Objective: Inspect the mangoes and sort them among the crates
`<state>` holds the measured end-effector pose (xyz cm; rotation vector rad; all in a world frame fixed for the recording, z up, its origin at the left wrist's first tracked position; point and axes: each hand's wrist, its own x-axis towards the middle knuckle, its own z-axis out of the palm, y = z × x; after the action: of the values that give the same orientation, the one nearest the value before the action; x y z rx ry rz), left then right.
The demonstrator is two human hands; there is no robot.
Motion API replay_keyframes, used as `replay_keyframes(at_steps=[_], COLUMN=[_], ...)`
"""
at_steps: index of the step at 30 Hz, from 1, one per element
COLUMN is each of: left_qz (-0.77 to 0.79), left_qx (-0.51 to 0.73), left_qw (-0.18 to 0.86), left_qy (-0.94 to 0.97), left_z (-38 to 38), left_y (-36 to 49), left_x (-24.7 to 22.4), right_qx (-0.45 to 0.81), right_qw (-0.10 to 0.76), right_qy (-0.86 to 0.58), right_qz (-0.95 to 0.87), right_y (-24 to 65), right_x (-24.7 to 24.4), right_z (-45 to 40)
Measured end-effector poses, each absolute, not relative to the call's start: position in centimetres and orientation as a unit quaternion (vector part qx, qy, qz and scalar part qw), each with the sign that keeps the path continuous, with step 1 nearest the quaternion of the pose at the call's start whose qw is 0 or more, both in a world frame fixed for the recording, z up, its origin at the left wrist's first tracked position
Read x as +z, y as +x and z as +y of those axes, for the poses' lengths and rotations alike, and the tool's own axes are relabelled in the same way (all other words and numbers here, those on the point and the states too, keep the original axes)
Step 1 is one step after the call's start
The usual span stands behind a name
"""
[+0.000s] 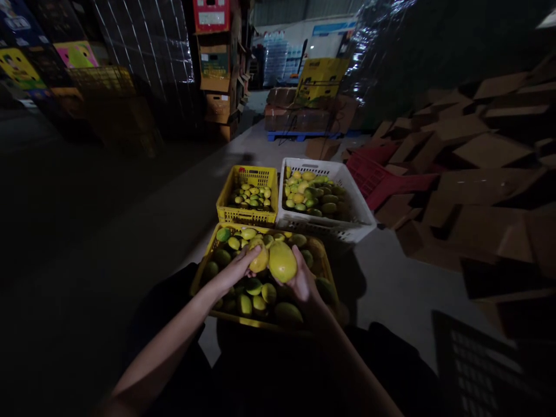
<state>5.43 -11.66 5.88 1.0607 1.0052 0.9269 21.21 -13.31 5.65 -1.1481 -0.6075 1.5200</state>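
Note:
My left hand (238, 270) is closed on a yellow fruit (259, 259) above the near yellow crate (269, 325). Beside it, my right hand (303, 282) grips a larger, yellow-green fruit (282, 262) from its right side. The two fruits are close together, almost touching. Under my hands, the near crate holds several green and yellow fruits (245, 305). Behind it stand a smaller yellow crate (247, 215) with small yellow-green fruits and a white crate (354, 229) with mixed yellow and green ones.
A red crate (377, 179) and a heap of cardboard boxes (482, 202) lie at the right. Stacked boxes (217, 107) and a blue pallet (299, 136) with cartons stand farther back. Dark crates (117, 116) are at the left.

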Motion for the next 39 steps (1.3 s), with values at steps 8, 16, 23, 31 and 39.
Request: replay_keyframes(at_steps=[8,16,23,31,39], left_qz=[0.434,0.456,0.451,0.417,0.382], left_qx=[0.337,0.321,0.532,0.541,0.545], left_qw=[0.736,0.711,0.459,0.365,0.417], left_qy=[0.396,0.428,0.55,0.632,0.619], left_z=[-10.9,-10.8,-11.5,-11.8,-11.9], left_y=[5.2,5.0,4.6,4.1,4.3], left_x=[6.8,5.9,6.7,7.6,7.2], right_qx=[0.724,0.764,0.514,0.194,0.273], right_qw=[0.457,0.421,0.565,0.596,0.632], right_qy=[-0.434,-0.43,-0.522,-0.541,-0.508], right_qz=[-0.28,-0.234,-0.379,-0.561,-0.517], right_y=[21.4,21.4,21.6,22.6,22.3], right_x=[6.6,6.3,5.2,5.5,5.6], right_z=[-13.3,-13.1,-13.3,-13.7,-13.8])
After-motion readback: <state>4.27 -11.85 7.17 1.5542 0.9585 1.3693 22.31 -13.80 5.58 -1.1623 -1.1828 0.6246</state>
